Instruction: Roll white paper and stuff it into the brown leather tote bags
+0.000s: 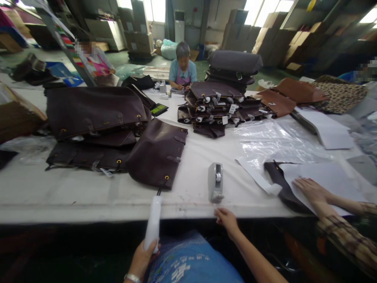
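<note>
My left hand (145, 255), below the table's front edge, is closed round the lower end of a white wrapped handle (153, 222). That handle joins by a dark cord to a dark brown bag (157, 153) lying on the table. My right hand (226, 221) is at the table edge, just below a grey tape dispenser (216, 182). Its fingers are pinched together, and whatever they may hold is too small to make out.
Dark bags (97, 110) are stacked at left, others (215, 102) at centre back. At right, a co-worker's hands (315, 192) press white paper (324, 177) over a bag, near clear plastic sheets (273, 137). Two people sit across the table (73, 200).
</note>
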The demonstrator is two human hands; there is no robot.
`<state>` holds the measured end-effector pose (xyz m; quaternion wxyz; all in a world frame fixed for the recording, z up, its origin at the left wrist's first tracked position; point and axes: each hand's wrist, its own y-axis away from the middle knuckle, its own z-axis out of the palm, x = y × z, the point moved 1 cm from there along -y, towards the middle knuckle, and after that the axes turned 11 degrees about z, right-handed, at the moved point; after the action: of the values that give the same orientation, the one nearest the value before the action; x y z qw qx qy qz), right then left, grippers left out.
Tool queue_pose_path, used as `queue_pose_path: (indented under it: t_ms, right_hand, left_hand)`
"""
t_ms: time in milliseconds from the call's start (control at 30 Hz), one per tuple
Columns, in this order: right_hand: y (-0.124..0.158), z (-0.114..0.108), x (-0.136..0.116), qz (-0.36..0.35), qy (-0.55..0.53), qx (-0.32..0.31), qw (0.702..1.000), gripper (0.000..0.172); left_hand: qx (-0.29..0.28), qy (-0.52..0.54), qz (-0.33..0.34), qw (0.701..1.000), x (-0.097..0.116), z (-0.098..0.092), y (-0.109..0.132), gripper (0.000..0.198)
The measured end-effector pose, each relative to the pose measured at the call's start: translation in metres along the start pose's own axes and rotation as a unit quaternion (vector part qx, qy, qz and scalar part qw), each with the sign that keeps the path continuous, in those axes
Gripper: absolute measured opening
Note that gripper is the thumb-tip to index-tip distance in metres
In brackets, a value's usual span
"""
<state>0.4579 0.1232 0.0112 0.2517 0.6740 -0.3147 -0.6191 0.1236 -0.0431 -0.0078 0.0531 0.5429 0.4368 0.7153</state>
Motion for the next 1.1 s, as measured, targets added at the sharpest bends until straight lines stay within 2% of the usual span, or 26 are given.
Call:
queue_pose_path:
  t_ms: [100,200,300,367,467,600,700,833,967,1100]
  right_hand:
    - [0.029,0.036,-0.003,-0.006,0.092,-0.12,0.988,0.041]
    - [0.063,0.09,-0.015,-0.028,0.171,-0.275,0.946,0.042]
    - [0.084,0.145,-0.018,-0.025,0.201,-0.384,0.901,0.038]
    - [0.088,0.173,-0.011,-0.02,0.228,-0.417,0.879,0.034]
    - [0.084,0.197,0.004,-0.009,0.286,-0.389,0.875,0.027]
    - [0.079,0.204,0.011,-0.017,0.342,-0.342,0.875,0.025]
    - [0.076,0.2,0.01,-0.032,0.375,-0.323,0.869,0.031]
    - [0.069,0.194,0.013,-0.014,0.389,-0.337,0.857,0.041]
    - [0.067,0.183,0.014,0.002,0.326,-0.392,0.861,0.032]
    - [0.073,0.173,0.015,0.032,0.245,-0.446,0.86,0.03]
  left_hand:
    - [0.002,-0.023,0.041,0.999,0.006,0.005,0.006,0.037]
    - [0.003,-0.092,0.102,0.99,0.011,0.011,0.011,0.034]
    - [0.014,-0.133,0.128,0.983,0.014,0.014,0.015,0.033]
    - [0.02,-0.147,0.14,0.979,0.017,0.016,0.017,0.034]
    - [0.027,-0.205,0.164,0.964,0.021,0.018,0.02,0.034]
    - [0.045,-0.317,0.192,0.928,0.025,0.019,0.025,0.029]
    - [0.055,-0.338,0.195,0.919,0.025,0.019,0.027,0.022]
    - [0.036,-0.256,0.183,0.949,0.025,0.021,0.027,0.021]
    - [-0.005,-0.133,0.136,0.982,0.029,0.021,0.029,0.031]
    - [-0.014,-0.093,0.12,0.988,0.036,0.019,0.033,0.039]
